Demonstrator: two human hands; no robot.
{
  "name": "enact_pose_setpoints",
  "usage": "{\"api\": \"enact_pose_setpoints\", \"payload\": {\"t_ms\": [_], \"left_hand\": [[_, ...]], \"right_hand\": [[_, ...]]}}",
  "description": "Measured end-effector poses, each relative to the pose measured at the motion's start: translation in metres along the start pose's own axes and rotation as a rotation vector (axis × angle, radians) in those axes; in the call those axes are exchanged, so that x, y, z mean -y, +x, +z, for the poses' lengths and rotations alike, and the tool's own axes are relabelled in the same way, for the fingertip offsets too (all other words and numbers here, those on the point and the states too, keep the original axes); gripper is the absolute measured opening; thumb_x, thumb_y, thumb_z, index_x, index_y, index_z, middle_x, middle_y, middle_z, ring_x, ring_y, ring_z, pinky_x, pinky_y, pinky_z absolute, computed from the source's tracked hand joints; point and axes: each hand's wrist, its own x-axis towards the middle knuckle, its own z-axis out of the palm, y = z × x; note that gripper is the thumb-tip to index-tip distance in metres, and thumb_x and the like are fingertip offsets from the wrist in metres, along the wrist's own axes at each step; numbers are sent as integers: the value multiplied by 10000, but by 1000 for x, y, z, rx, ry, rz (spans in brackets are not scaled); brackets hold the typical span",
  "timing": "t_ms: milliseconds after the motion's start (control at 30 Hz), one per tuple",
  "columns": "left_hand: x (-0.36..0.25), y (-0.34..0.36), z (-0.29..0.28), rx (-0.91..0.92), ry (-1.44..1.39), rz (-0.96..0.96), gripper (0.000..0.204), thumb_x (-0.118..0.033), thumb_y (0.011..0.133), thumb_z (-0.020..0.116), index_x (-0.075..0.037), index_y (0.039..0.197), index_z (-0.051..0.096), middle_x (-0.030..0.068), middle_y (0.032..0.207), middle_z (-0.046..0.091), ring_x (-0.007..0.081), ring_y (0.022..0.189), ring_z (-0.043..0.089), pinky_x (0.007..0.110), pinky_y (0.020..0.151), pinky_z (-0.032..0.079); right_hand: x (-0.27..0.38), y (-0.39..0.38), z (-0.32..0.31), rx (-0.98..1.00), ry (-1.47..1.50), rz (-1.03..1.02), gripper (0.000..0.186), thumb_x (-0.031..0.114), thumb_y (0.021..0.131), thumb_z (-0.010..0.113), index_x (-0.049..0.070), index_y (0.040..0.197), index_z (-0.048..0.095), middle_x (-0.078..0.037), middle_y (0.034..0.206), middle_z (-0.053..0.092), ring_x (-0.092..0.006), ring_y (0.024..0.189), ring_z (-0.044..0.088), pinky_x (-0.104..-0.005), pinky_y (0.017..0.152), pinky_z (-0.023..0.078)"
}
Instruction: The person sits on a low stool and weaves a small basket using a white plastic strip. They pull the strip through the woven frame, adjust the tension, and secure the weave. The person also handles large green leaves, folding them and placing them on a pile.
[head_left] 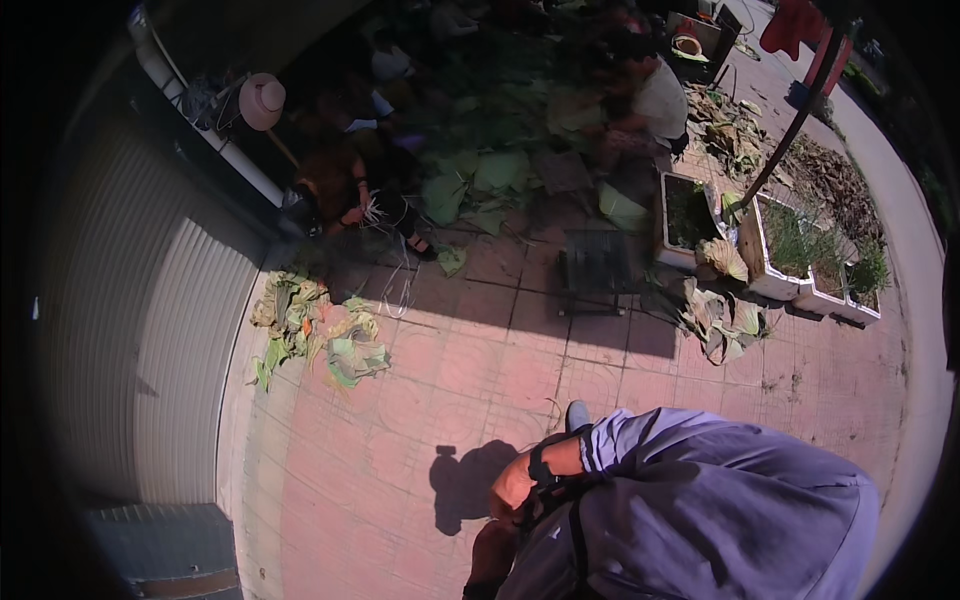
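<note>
My right hand (512,490) is held low in front of my body, with a black strap (540,468) around its wrist and a purple sleeve (620,440) above it. Just below it, in shade, is what shows of my left hand (492,552), close to the right one. The fingers of both hands are dark or turned away, so I cannot make out a grip or anything held. A grey shoe (577,415) shows beyond my right arm. My shadow (475,485) falls on the pink paving.
Wilted leaves (325,335) lie by the shutter (150,330), and more leaves (722,320) near white planter boxes (765,265). A dark low stool (597,262) stands ahead. In the shade sit several people, one person (650,100) beside large green leaves (500,172). A pole (795,125) rises right.
</note>
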Motion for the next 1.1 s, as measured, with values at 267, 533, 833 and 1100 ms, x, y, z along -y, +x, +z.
{"api": "enact_pose_setpoints", "payload": {"t_ms": [267, 533, 833, 1100], "left_hand": [[-30, 31, -38, -3, -1595, -606, 246, -189, 1061, 495, -24, 1061, 677, 4, 823, 627, 102, 796, 586, 278, 706, 467], [-53, 74, -126, -40, -1479, -589, 315, -204, 1072, 439, -44, 877, 628, 6, 783, 614, 109, 726, 556, 278, 698, 429], [24, 104, -137, -23, -1271, -311, 195, -167, 1003, 562, -35, 960, 698, -3, 846, 645, 109, 826, 587, 281, 776, 456], [113, 101, -148, 69, -1095, -191, 220, -193, 952, 690, -8, 1065, 731, 38, 973, 711, 121, 921, 622, 319, 863, 490]], "right_hand": [[28, -48, -42, 131, 115, -70, 171, 100, 774, 705, 37, 928, 740, -52, 790, 685, -172, 730, 569, -397, 639, 468], [43, -74, -82, -3, -208, -218, 198, 202, 831, 700, 21, 898, 749, -157, 787, 709, -234, 714, 601, -462, 685, 491], [31, -73, -129, -136, 2, -129, 217, 218, 798, 724, 23, 890, 745, -91, 747, 693, -218, 661, 596, -421, 543, 477], [26, -37, -170, -127, 184, -133, 176, 129, 673, 696, 40, 818, 741, -13, 683, 622, -168, 622, 566, -355, 515, 431]]}}
